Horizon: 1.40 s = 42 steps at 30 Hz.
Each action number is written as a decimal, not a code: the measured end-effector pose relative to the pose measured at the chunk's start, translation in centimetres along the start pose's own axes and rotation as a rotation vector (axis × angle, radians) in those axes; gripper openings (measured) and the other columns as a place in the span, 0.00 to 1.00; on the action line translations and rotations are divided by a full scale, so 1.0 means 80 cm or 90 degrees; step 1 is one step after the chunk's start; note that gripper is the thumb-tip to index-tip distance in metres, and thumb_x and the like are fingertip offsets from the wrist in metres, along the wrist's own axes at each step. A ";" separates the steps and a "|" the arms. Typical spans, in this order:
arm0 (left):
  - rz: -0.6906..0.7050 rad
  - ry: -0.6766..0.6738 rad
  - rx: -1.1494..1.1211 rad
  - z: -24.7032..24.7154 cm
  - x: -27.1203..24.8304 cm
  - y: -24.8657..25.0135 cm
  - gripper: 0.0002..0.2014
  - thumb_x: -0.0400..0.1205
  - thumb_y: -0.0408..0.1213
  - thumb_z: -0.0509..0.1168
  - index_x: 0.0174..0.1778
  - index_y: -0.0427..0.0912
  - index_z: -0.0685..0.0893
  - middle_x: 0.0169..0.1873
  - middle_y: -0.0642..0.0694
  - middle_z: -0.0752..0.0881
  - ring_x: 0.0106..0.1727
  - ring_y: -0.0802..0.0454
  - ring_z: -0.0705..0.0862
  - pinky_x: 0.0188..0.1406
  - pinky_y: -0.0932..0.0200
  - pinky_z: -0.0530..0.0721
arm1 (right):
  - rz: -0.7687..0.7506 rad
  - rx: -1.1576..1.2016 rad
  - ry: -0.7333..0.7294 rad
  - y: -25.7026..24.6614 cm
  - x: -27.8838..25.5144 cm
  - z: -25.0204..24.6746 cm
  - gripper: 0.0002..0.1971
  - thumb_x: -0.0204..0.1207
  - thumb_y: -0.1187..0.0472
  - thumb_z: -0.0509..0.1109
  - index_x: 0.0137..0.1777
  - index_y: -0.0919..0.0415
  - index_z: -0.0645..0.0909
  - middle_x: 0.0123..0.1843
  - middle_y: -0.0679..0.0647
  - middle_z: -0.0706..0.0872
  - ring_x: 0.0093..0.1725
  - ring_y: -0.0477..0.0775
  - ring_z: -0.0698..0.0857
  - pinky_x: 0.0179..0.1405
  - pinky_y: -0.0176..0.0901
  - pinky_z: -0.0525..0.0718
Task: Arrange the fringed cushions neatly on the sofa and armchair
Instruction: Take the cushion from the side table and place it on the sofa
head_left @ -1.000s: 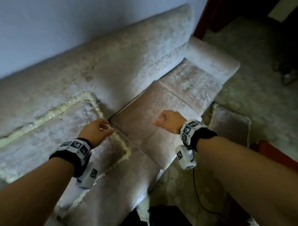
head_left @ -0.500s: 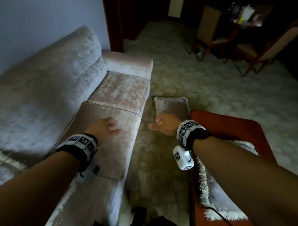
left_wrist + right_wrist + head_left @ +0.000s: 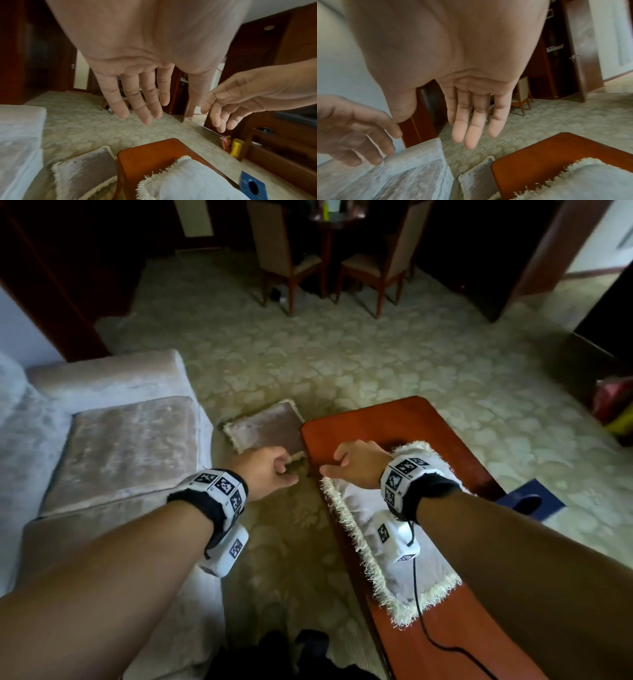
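A brown fringed cushion point(image 3: 263, 429) lies flat on the carpet between the sofa point(image 3: 130, 446) and the red-brown coffee table point(image 3: 394, 422). On the table lies a white fringed cushion point(image 3: 438, 563), partly under my right forearm. My left hand point(image 3: 270, 470) hovers over the near edge of the floor cushion and holds nothing. My right hand point(image 3: 356, 463) hovers above the far end of the white cushion, also empty. The wrist views show the fingers of the left hand point(image 3: 140, 102) and the right hand point(image 3: 476, 121) loosely extended in the air.
Two dining chairs point(image 3: 284, 261) and a dark table stand across the patterned carpet point(image 3: 376, 354). A blue box point(image 3: 527, 501) sits on the floor right of the coffee table. Red and yellow items point(image 3: 616, 405) lie at the far right.
The view has swung right, from the sofa back to the coffee table. Both hands have moved right with it, away from the fringed cushion on the sofa seat.
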<state>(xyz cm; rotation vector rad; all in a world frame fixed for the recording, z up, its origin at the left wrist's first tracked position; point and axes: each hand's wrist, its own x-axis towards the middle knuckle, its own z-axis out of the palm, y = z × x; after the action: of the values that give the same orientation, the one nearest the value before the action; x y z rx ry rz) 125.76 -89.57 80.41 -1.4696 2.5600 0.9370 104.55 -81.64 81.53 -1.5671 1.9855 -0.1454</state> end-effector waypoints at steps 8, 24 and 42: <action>0.140 -0.120 0.060 0.016 0.157 0.057 0.23 0.75 0.57 0.74 0.63 0.53 0.82 0.48 0.60 0.87 0.53 0.54 0.86 0.56 0.52 0.85 | 0.178 0.002 0.042 0.086 0.038 -0.033 0.32 0.79 0.33 0.64 0.63 0.63 0.85 0.57 0.58 0.90 0.57 0.60 0.87 0.57 0.53 0.86; 0.353 -0.358 0.273 0.104 0.357 0.167 0.25 0.79 0.61 0.68 0.68 0.54 0.79 0.57 0.56 0.87 0.56 0.54 0.77 0.52 0.54 0.76 | 0.551 0.251 0.113 0.245 0.026 0.036 0.32 0.76 0.33 0.69 0.69 0.58 0.80 0.59 0.55 0.88 0.54 0.56 0.81 0.50 0.44 0.76; 0.214 -0.476 0.442 0.342 0.566 0.180 0.30 0.78 0.65 0.65 0.70 0.49 0.78 0.66 0.46 0.84 0.70 0.42 0.77 0.66 0.49 0.75 | 0.851 0.506 0.140 0.496 0.065 0.244 0.51 0.63 0.17 0.62 0.62 0.66 0.80 0.57 0.65 0.87 0.56 0.66 0.85 0.50 0.50 0.80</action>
<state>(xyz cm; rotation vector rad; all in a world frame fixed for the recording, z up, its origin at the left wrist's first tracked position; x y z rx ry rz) 82.60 -104.94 50.32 -0.4011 2.1984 0.3992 80.20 -69.29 46.36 0.3706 2.2808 -0.4716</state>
